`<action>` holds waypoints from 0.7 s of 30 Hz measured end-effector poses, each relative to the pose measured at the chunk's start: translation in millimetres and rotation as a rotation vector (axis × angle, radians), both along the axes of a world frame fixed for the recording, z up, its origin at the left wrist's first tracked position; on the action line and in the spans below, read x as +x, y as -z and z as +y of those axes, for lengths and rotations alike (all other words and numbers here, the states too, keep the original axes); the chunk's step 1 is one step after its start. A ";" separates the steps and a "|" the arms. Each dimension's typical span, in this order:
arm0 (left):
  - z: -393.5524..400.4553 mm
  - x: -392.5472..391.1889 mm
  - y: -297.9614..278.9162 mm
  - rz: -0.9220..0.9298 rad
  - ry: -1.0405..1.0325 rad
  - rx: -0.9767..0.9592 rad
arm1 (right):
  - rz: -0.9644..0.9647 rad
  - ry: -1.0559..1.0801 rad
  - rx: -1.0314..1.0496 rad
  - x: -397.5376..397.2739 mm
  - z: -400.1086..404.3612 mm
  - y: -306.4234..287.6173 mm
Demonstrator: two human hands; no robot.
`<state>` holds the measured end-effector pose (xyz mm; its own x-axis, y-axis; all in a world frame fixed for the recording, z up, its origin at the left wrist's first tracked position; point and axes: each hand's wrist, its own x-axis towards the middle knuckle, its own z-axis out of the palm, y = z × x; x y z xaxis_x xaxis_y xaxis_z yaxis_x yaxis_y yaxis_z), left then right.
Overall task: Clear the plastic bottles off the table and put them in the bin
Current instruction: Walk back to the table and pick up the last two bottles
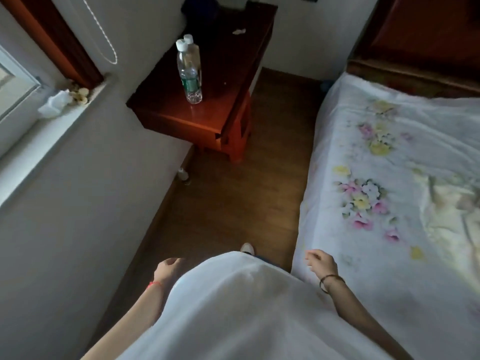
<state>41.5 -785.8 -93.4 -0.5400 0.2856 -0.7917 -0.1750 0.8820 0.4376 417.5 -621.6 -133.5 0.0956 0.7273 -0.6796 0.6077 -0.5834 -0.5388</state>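
Bottles wait on bedside table as person stands in narrow aisle

Bottles, two in number, stand upright and touching on a dark red wooden table (181, 110) against the wall: the nearer clear plastic bottle (189, 74) has a white cap and a green label, and the second bottle (193, 49) stands just behind it, mostly hidden, its white cap showing. A small pale scrap (239, 31) lies farther back on the same tabletop. Two bare hands hang low at the person's sides, well apart from the bottles. The left hand (167, 267), a red string at its wrist, is loosely curled with nothing in it and touches nothing. The right hand (322, 263), a dark bangle at its wrist, has its fingers relaxed and half bent, empty, just over the edge of the bed (389, 178). One white shoe tip (246, 248) shows below a white shirt. The floor (233, 203) is brown wood. The bed carries a white sheet printed with flowers. At left, a windowsill (39, 131) holds crumpled tissue (54, 103), and a white bead cord (104, 35) hangs down the wall.
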 end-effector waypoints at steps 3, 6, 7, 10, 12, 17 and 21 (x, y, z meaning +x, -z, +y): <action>66.2 -1.5 -26.0 -0.030 0.065 0.045 | 0.033 -0.005 0.056 -27.2 62.7 -36.8; 134.4 -6.2 -33.6 -0.008 0.079 0.146 | 0.083 0.006 0.061 -51.1 108.2 -46.6; 150.1 -9.1 -30.0 -0.016 0.070 0.143 | 0.084 -0.006 0.050 -57.2 120.6 -44.0; 191.2 -23.1 -15.8 -0.020 0.059 0.121 | 0.073 -0.034 0.001 -70.3 153.9 -23.4; 220.2 -34.9 -5.7 -0.021 0.014 0.115 | 0.060 -0.033 -0.048 -77.8 182.7 -11.7; 300.2 -60.5 0.4 0.051 -0.068 0.152 | 0.026 -0.114 -0.035 -106.0 295.5 0.4; 358.6 -84.9 -20.2 0.123 -0.101 0.225 | 0.023 -0.275 0.086 -155.9 403.6 -19.8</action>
<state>-43.4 -427.2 -73.1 -0.6627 0.3868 -0.6412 -0.1902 0.7412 0.6438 261.6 -218.0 -113.7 -0.1282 0.7790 -0.6138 0.7238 -0.3496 -0.5949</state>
